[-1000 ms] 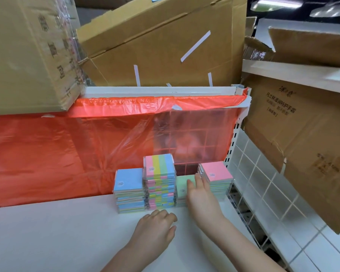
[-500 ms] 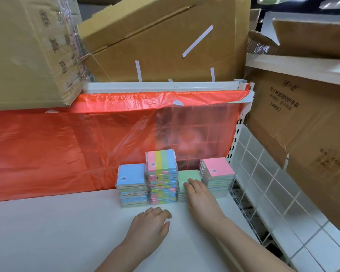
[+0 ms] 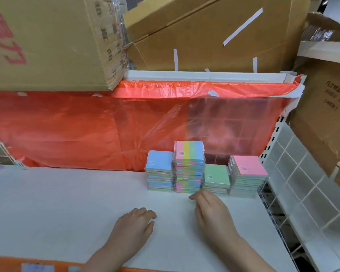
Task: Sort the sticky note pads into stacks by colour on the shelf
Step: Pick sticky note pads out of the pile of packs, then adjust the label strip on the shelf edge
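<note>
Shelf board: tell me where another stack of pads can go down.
Free: the white shelf board left of the blue-topped stack, along the orange plastic sheet. Crowded: the four stacks stand side by side to the wire grid at the right end, and both hands rest in front.

Left of my left hand (image 3: 133, 226) the white shelf (image 3: 57, 203) lies bare — ahead of my right hand (image 3: 210, 211) four pad stacks (image 3: 188, 169) and the red plastic sheet (image 3: 77, 130) block reach.
</note>
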Tool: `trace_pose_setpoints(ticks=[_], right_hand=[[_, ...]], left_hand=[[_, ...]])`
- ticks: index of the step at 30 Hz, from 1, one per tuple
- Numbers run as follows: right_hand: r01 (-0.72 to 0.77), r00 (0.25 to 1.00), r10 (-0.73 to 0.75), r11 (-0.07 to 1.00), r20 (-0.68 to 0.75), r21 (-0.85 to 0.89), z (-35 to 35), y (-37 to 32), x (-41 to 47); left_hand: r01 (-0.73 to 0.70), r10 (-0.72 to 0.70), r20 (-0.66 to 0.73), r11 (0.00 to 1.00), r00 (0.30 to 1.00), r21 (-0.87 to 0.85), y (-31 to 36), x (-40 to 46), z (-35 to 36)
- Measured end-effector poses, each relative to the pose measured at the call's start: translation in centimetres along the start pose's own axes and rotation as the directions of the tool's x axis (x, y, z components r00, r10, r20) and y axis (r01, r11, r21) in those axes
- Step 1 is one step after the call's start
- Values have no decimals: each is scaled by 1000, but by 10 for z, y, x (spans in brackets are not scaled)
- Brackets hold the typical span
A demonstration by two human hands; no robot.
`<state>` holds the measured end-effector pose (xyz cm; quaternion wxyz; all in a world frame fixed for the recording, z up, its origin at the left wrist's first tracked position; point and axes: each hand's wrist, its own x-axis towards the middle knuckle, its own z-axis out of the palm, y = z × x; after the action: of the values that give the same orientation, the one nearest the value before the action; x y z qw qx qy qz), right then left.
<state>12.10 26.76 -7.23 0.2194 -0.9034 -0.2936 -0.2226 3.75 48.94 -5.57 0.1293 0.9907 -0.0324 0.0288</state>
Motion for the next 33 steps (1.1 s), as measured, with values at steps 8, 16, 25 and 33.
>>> trace_pose_setpoints(ticks=[8, 16, 25, 33], right_hand=[[103, 961, -151, 973, 233, 205, 41, -76, 13], [195, 890, -280, 947, 360, 254, 83, -177, 48], [290, 807, -391, 915, 442, 280, 153, -356, 81], [345, 742, -451, 891, 495, 295, 209, -496, 104]], left_hand=[[212, -208, -55, 975, 977, 67, -61, -48, -25], [315, -298, -196, 947, 934, 61, -144, -115, -46], [432, -387, -306, 897, 870, 92, -278, -209, -97], [575, -533, -288, 814, 795, 82, -378, -308, -144]])
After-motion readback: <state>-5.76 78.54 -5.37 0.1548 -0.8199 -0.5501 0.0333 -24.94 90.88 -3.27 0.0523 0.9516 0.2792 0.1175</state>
